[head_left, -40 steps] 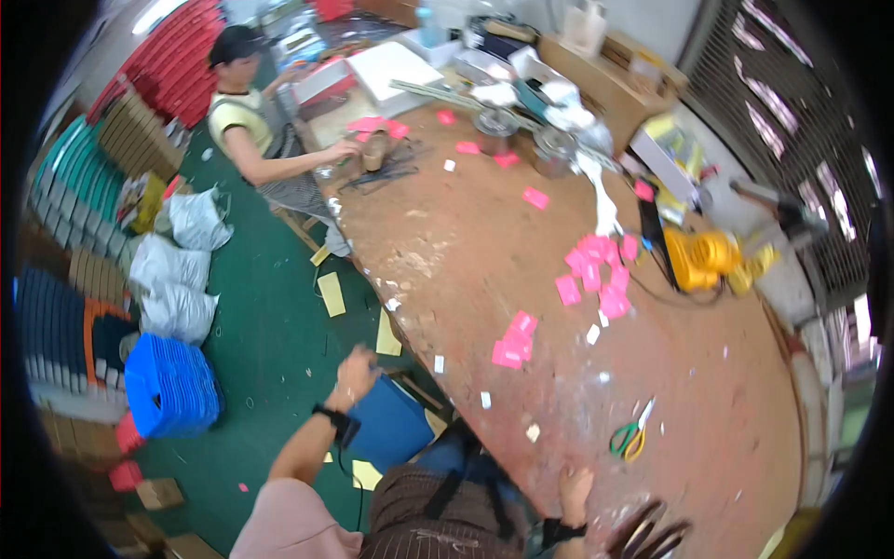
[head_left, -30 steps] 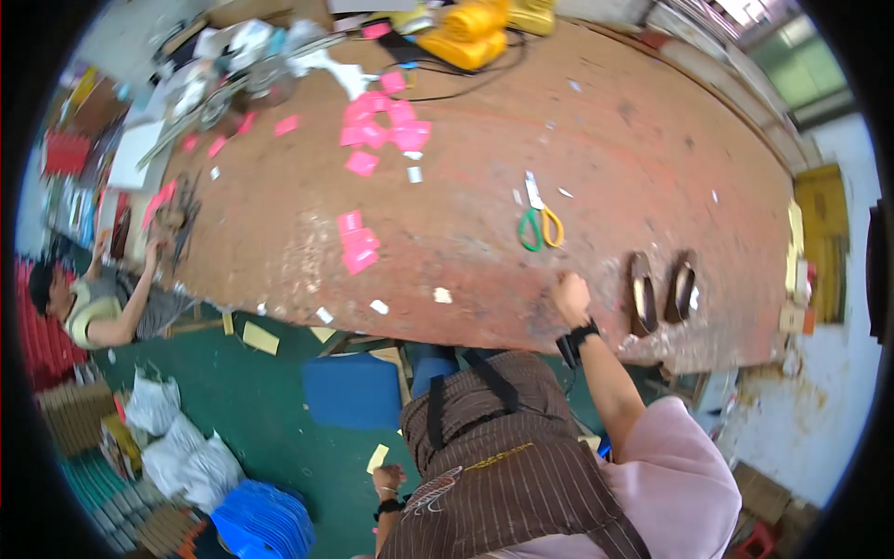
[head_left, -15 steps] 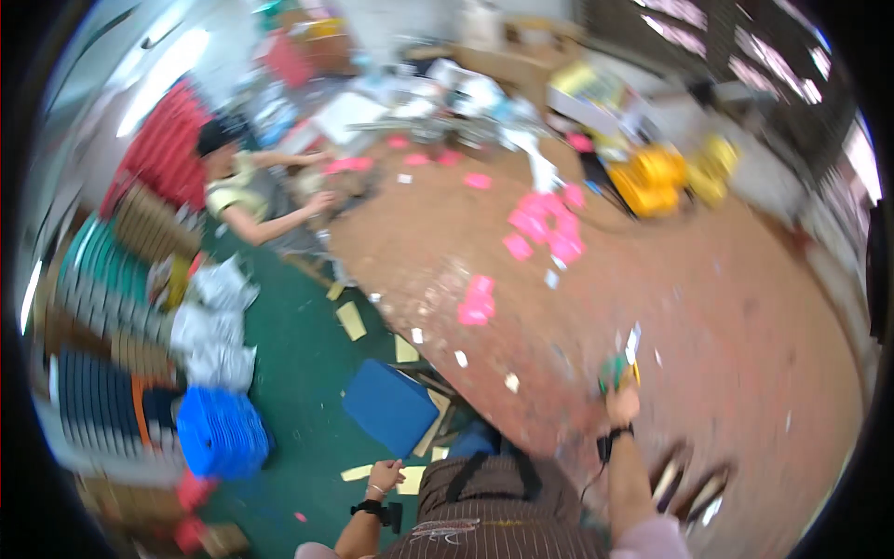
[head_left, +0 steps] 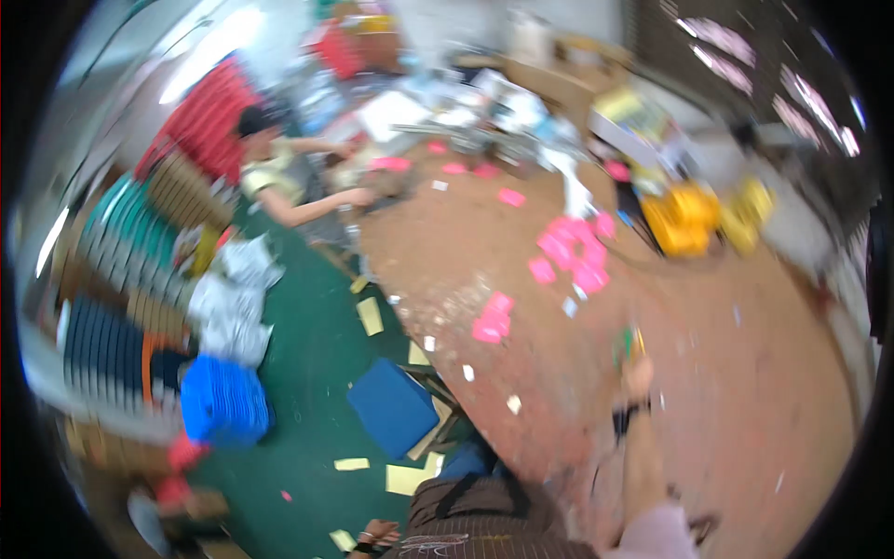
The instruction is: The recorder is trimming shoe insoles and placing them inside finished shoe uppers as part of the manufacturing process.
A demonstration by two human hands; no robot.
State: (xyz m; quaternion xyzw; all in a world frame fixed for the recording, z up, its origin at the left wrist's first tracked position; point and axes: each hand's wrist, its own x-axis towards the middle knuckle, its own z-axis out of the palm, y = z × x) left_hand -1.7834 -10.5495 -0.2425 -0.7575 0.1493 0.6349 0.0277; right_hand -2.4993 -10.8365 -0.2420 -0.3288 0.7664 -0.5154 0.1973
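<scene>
Held out over the worn reddish-brown tabletop (head_left: pixel 559 429), my right hand (head_left: pixel 638 377) is closed around a small green and yellow thing (head_left: pixel 629 346), its kind lost in motion blur. A dark band circles that wrist. Down at the lower edge, left of my striped brown apron (head_left: pixel 466 531), hangs my left hand (head_left: pixel 380 533), low beside my body. Its fingers are smeared and partly cut off, and nothing in it can be made out. Nearest the right hand's far side lie pink pieces (head_left: pixel 492 319) and a larger pink cluster (head_left: pixel 568 247).
A blue-seated chair (head_left: pixel 391 405) stands against the table's left edge. Across the table a co-worker (head_left: pixel 279 177) handles pink material. Blue stacked containers (head_left: pixel 223 401) and white bags (head_left: pixel 233 307) line the left. A yellow object (head_left: pixel 687 219) sits far right; yellow sheets (head_left: pixel 407 480) lie on the green floor.
The view has shifted, so the scene sits farther right. My right hand reaches slightly farther over the table, still holding the green and yellow thing. My left hand has sunk toward the lower edge.
</scene>
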